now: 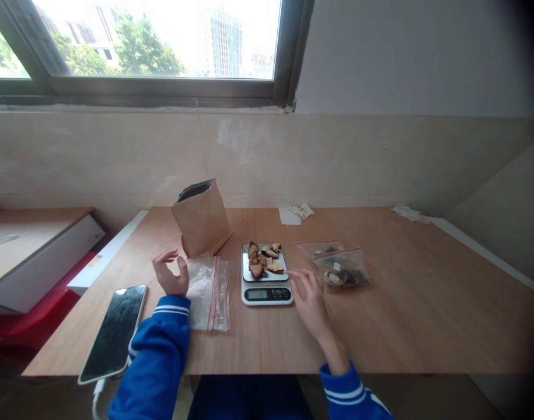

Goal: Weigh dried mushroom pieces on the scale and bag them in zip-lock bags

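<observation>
Dried brown slices (258, 262), perhaps mushroom, lie in a loose pile on the plate of a white kitchen scale (244, 294). My right hand (309, 296) is at the scale's right edge, fingers stretched toward the slices and holding nothing. Over the table on the left, my left hand (171, 274) is raised with its fingers curved and apart, nothing in them. Beside it lie clear zip bags (201, 291) with red seals. Behind these stands a brown paper bag (203, 219), its top open. The digits on the scale's display are too faint to read.
Two filled zip bags (345, 269) with dark pieces and small white labels lie right of the scale. A phone (113, 332) with a white cable lies at the left edge. Crumpled tissue (302, 211) and another tissue (410, 214) lie along the wall.
</observation>
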A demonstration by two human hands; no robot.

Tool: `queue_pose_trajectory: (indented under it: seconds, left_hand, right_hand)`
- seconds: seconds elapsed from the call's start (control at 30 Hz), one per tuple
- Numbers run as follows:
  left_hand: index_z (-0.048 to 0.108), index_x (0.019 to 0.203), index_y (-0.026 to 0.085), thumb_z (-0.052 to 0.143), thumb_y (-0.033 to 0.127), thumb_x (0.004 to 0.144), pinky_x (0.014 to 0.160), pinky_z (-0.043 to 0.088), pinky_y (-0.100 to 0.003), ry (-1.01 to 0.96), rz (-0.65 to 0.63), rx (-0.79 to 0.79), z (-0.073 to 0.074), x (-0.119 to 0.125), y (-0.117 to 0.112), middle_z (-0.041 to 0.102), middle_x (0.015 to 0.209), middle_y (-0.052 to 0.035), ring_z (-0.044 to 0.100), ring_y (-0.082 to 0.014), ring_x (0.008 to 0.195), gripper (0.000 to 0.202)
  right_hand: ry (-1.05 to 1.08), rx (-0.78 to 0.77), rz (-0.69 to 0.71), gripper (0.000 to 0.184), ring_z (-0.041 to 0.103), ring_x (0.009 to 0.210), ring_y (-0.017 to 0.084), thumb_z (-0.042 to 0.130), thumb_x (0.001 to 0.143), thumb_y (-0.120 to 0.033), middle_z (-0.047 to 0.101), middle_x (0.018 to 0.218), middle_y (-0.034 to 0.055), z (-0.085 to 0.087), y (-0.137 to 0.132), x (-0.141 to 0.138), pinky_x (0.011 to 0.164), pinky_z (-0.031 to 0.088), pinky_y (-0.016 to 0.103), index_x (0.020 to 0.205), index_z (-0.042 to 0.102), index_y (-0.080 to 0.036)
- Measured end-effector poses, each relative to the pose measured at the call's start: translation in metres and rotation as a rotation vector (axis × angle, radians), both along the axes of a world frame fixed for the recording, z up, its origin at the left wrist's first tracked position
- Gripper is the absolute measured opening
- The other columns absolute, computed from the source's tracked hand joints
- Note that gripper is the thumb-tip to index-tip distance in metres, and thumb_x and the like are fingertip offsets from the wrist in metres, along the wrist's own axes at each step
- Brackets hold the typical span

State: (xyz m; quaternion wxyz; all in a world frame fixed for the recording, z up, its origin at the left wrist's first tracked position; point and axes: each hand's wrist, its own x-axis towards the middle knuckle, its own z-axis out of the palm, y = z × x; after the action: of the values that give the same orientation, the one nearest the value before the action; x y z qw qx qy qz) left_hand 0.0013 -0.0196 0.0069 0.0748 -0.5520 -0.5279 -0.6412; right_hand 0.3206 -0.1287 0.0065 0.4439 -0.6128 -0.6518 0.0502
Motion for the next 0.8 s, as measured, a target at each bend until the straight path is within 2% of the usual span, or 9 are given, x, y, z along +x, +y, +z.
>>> queue_pose_trajectory:
  seconds: [0.07, 0.17, 0.2, 0.27, 0.33, 0.4, 0.57, 0.67, 0.8]
  left_hand:
    - [0.056, 0.091, 0.017, 0.056, 0.028, 0.079, 0.079, 0.048, -0.039, 0.06, 0.014, 0.037, 0.007, 0.002, -0.011, 0.058, 0.093, -0.009, 0.058, -0.0218, 0.088, 0.017]
    - [0.06, 0.088, 0.02, 0.055, 0.029, 0.08, 0.082, 0.046, -0.039, 0.169, -0.084, -0.04, 0.027, 0.01, -0.031, 0.061, 0.088, -0.008, 0.059, -0.0227, 0.087, 0.014]
    - [0.061, 0.089, 0.02, 0.052, 0.03, 0.082, 0.078, 0.047, -0.037, 0.2, -0.14, -0.114, 0.035, 0.013, -0.037, 0.061, 0.084, -0.0069, 0.059, -0.0215, 0.082, 0.015]
    - [0.063, 0.095, 0.022, 0.046, 0.032, 0.086, 0.066, 0.047, -0.031, 0.247, -0.276, -0.365, 0.047, 0.019, -0.049, 0.061, 0.076, -0.0033, 0.057, -0.0176, 0.066, 0.021]
    - [0.062, 0.102, 0.024, 0.047, 0.036, 0.087, 0.059, 0.046, -0.029, 0.32, -0.418, -0.588, 0.05, 0.024, -0.059, 0.063, 0.079, -0.0021, 0.056, -0.016, 0.06, 0.025]
    - [0.062, 0.105, 0.025, 0.051, 0.039, 0.084, 0.06, 0.048, -0.03, 0.385, -0.504, -0.689, 0.045, 0.026, -0.065, 0.064, 0.087, -0.0037, 0.059, -0.017, 0.065, 0.027]
    - [0.063, 0.106, 0.023, 0.054, 0.037, 0.083, 0.076, 0.052, -0.037, 0.44, -0.569, -0.701, 0.017, 0.024, -0.071, 0.063, 0.1, -0.009, 0.063, -0.0212, 0.082, 0.029]
    - [0.064, 0.106, 0.022, 0.053, 0.037, 0.084, 0.082, 0.052, -0.04, 0.441, -0.554, -0.683, 0.005, 0.023, -0.07, 0.062, 0.1, -0.0103, 0.063, -0.0233, 0.089, 0.029]
    - [0.064, 0.107, 0.022, 0.056, 0.039, 0.082, 0.084, 0.051, -0.041, 0.418, -0.512, -0.655, -0.005, 0.023, -0.07, 0.061, 0.1, -0.0098, 0.063, -0.0234, 0.092, 0.031]
  right_hand:
    - [0.029, -0.019, -0.032, 0.027, 0.054, 0.103, 0.024, 0.042, 0.091, -0.025, 0.06, 0.104, 0.0087, -0.012, -0.009, 0.006, 0.092, 0.042, 0.044, 0.106, 0.064, -0.024]
    - [0.065, -0.026, -0.075, 0.026, 0.054, 0.101, 0.025, 0.042, 0.091, -0.024, 0.06, 0.102, 0.0093, -0.028, -0.019, 0.012, 0.091, 0.043, 0.044, 0.103, 0.065, -0.024]
    - [0.075, -0.021, -0.089, 0.027, 0.054, 0.1, 0.025, 0.041, 0.091, -0.024, 0.06, 0.102, 0.0094, -0.032, -0.021, 0.014, 0.091, 0.043, 0.045, 0.103, 0.065, -0.023]
    - [0.089, -0.014, -0.104, 0.027, 0.054, 0.099, 0.025, 0.04, 0.091, -0.023, 0.06, 0.101, 0.0092, -0.036, -0.023, 0.015, 0.091, 0.042, 0.045, 0.101, 0.066, -0.023]
    - [0.098, -0.011, -0.109, 0.028, 0.054, 0.099, 0.024, 0.039, 0.091, -0.022, 0.059, 0.1, 0.0088, -0.037, -0.024, 0.016, 0.091, 0.042, 0.045, 0.101, 0.065, -0.023]
    - [0.1, -0.013, -0.107, 0.028, 0.053, 0.099, 0.024, 0.039, 0.09, -0.021, 0.059, 0.1, 0.0084, -0.037, -0.024, 0.017, 0.091, 0.041, 0.044, 0.1, 0.065, -0.023]
    - [0.093, -0.027, -0.098, 0.027, 0.052, 0.099, 0.024, 0.039, 0.09, -0.02, 0.059, 0.1, 0.0083, -0.036, -0.025, 0.016, 0.091, 0.041, 0.043, 0.099, 0.065, -0.023]
    - [0.071, -0.035, -0.063, 0.027, 0.053, 0.1, 0.024, 0.04, 0.091, -0.022, 0.059, 0.102, 0.0087, -0.028, -0.02, 0.01, 0.09, 0.042, 0.042, 0.102, 0.065, -0.023]
    - [-0.002, -0.035, -0.005, 0.03, 0.052, 0.104, 0.023, 0.04, 0.091, -0.021, 0.058, 0.11, 0.0087, -0.01, 0.002, 0.001, 0.092, 0.041, 0.042, 0.111, 0.063, -0.024]
